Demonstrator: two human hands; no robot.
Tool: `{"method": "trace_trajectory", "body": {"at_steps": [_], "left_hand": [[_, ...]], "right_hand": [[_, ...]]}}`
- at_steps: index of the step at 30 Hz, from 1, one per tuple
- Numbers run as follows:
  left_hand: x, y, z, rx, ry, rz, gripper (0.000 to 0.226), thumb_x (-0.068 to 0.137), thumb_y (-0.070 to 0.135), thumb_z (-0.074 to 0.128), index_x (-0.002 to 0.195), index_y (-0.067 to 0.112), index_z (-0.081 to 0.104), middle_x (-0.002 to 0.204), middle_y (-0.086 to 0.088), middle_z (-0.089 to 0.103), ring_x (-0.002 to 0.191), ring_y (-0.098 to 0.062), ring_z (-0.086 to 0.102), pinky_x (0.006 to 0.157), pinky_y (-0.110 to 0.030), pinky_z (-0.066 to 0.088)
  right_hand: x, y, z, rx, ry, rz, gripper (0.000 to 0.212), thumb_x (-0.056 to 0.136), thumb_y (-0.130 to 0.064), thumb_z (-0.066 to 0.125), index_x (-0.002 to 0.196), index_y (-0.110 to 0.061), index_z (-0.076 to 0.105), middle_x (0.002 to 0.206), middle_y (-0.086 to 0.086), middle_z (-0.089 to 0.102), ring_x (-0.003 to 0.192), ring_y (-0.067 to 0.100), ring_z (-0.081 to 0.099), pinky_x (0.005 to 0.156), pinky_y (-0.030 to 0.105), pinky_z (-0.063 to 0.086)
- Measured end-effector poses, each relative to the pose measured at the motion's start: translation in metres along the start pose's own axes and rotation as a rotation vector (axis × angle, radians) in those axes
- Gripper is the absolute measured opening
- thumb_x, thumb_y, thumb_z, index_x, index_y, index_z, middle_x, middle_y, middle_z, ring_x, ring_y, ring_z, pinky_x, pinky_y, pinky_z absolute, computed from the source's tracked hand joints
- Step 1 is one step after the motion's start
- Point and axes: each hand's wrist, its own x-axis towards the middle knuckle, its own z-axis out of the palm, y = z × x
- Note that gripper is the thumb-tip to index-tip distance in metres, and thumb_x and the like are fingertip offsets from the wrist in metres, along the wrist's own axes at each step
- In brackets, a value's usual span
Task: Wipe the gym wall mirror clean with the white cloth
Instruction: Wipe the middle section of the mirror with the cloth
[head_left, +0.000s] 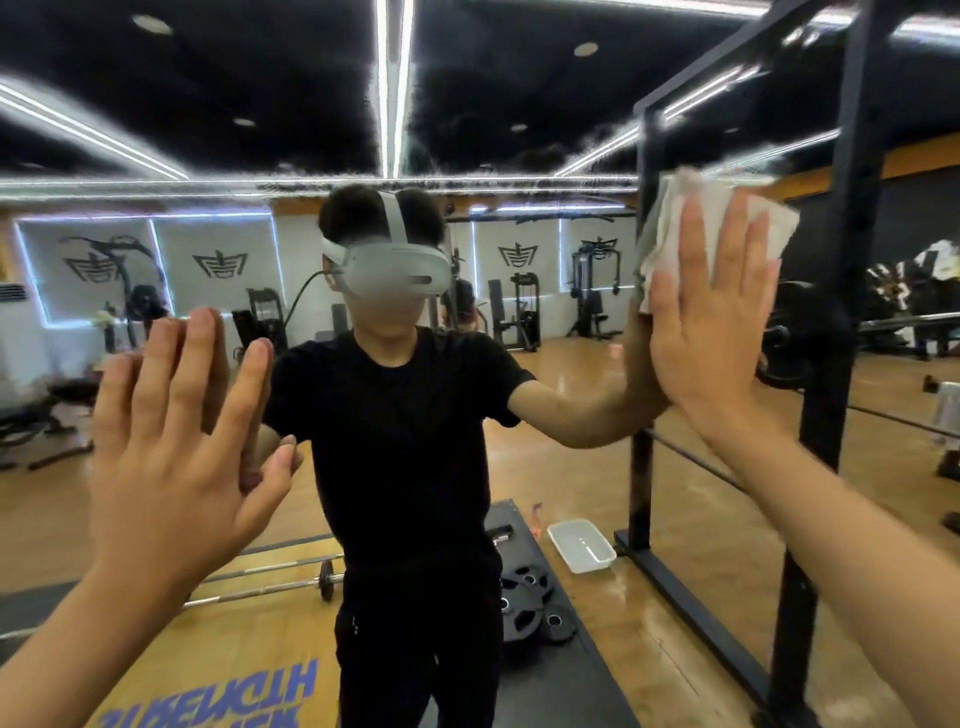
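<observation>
One mirror (561, 467): fills the view, with both hands on its glass.
One rack (852, 260): black steel, just right of the right hand.
Writing: blue "STRENGTH" (218, 696), reversed, on the reflected floor below the left hand; four crest logos (221, 262) on the blinds.
Left hand (171, 441): flat, grip apart, holding nothing.
Right hand (711, 322): flat, grip spread, pressing the cloth to the glass.
One white tub (582, 545): on the floor below the right hand; contents cannot be told.
One white cloth (779, 223): bunched under the right fingers.

Left hand (171, 441) flat on mirror (571, 441), right hand (711, 317) over cloth (675, 223) further right
</observation>
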Motion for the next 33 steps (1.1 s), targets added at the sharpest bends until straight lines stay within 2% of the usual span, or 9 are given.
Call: {"method": "trace_trajectory", "body": {"at_steps": [3, 7, 14, 17, 22, 25, 27, 31, 33], "left_hand": [[0.0, 0.001, -0.001, 0.021, 0.003, -0.001, 0.075, 0.105, 0.052, 0.035, 0.169, 0.015, 0.021, 0.176, -0.017, 0.006, 0.163, -0.038, 0.007, 0.129, -0.059, 0.01], [0.001, 0.002, -0.001, 0.054, -0.019, -0.022, 0.073, 0.105, 0.05, 0.038, 0.167, 0.012, 0.029, 0.175, -0.02, 0.01, 0.162, -0.041, 0.012, 0.128, -0.062, 0.014], [0.0, 0.002, 0.0, 0.082, -0.005, -0.007, 0.072, 0.103, 0.047, 0.043, 0.165, 0.01, 0.033, 0.173, -0.023, 0.018, 0.161, -0.042, 0.016, 0.128, -0.061, 0.016], [0.001, 0.0, 0.002, 0.099, -0.001, -0.003, 0.072, 0.103, 0.047, 0.044, 0.164, 0.011, 0.035, 0.173, -0.023, 0.02, 0.161, -0.04, 0.016, 0.129, -0.059, 0.014], [0.003, 0.0, -0.003, 0.079, -0.016, -0.006, 0.068, 0.105, 0.045, 0.044, 0.164, 0.011, 0.037, 0.173, -0.022, 0.02, 0.161, -0.039, 0.016, 0.13, -0.057, 0.013], [0.002, 0.001, -0.004, 0.058, -0.015, -0.014, 0.069, 0.104, 0.043, 0.047, 0.164, 0.012, 0.036, 0.173, -0.023, 0.02, 0.161, -0.04, 0.017, 0.131, -0.055, 0.01], [0.002, 0.001, -0.004, 0.066, -0.008, -0.017, 0.069, 0.103, 0.043, 0.046, 0.164, 0.012, 0.036, 0.173, -0.022, 0.021, 0.161, -0.04, 0.019, 0.131, -0.055, 0.011], [0.003, -0.001, -0.005, 0.068, -0.015, -0.019, 0.069, 0.104, 0.043, 0.045, 0.165, 0.013, 0.034, 0.174, -0.021, 0.019, 0.161, -0.039, 0.017, 0.131, -0.056, 0.011], [0.003, 0.0, -0.006, 0.045, -0.02, -0.02, 0.069, 0.105, 0.044, 0.044, 0.166, 0.014, 0.032, 0.174, -0.019, 0.018, 0.162, -0.038, 0.016, 0.131, -0.055, 0.011]], "right_hand": [[-0.11, -0.008, 0.013, 0.051, -0.085, 0.032, 0.06, 0.113, -0.046, 0.014, 0.169, -0.03, 0.002, 0.176, 0.011, -0.006, 0.162, 0.036, -0.006, 0.128, 0.065, 0.003], [-0.207, 0.001, 0.01, -0.009, -0.304, -0.091, 0.061, 0.112, -0.049, 0.015, 0.168, -0.035, -0.003, 0.176, 0.014, -0.006, 0.161, 0.042, -0.001, 0.121, 0.075, 0.016], [0.002, -0.114, 0.004, 0.046, -0.048, -0.237, 0.06, 0.113, -0.046, 0.022, 0.169, -0.026, 0.011, 0.176, 0.015, 0.0, 0.162, 0.037, -0.004, 0.127, 0.066, 0.005], [0.01, -0.168, 0.01, 0.045, -0.007, -0.217, 0.06, 0.114, -0.046, 0.024, 0.169, -0.028, 0.01, 0.176, 0.013, -0.001, 0.162, 0.035, -0.005, 0.128, 0.063, 0.002], [-0.149, -0.162, 0.026, 0.032, -0.218, -0.626, 0.061, 0.109, -0.046, 0.04, 0.167, -0.035, 0.022, 0.177, 0.007, 0.009, 0.163, 0.033, 0.006, 0.13, 0.057, 0.003], [-0.148, -0.116, 0.027, -0.049, -0.253, -0.841, 0.06, 0.108, -0.05, 0.041, 0.165, -0.039, 0.027, 0.176, 0.002, 0.014, 0.162, 0.028, 0.012, 0.13, 0.052, 0.003], [-0.096, -0.103, 0.022, -0.054, -0.2, -0.765, 0.058, 0.111, -0.052, 0.031, 0.165, -0.036, 0.025, 0.175, 0.008, 0.014, 0.162, 0.033, 0.01, 0.129, 0.058, 0.005], [0.022, -0.154, 0.005, 0.042, -0.054, -0.221, 0.06, 0.113, -0.049, 0.021, 0.169, -0.028, 0.013, 0.176, 0.016, 0.003, 0.162, 0.039, -0.001, 0.127, 0.065, 0.003], [0.023, -0.196, 0.005, 0.044, -0.033, -0.155, 0.061, 0.113, -0.046, 0.022, 0.169, -0.024, 0.012, 0.176, 0.017, 0.0, 0.161, 0.04, -0.004, 0.126, 0.066, 0.002]]}}
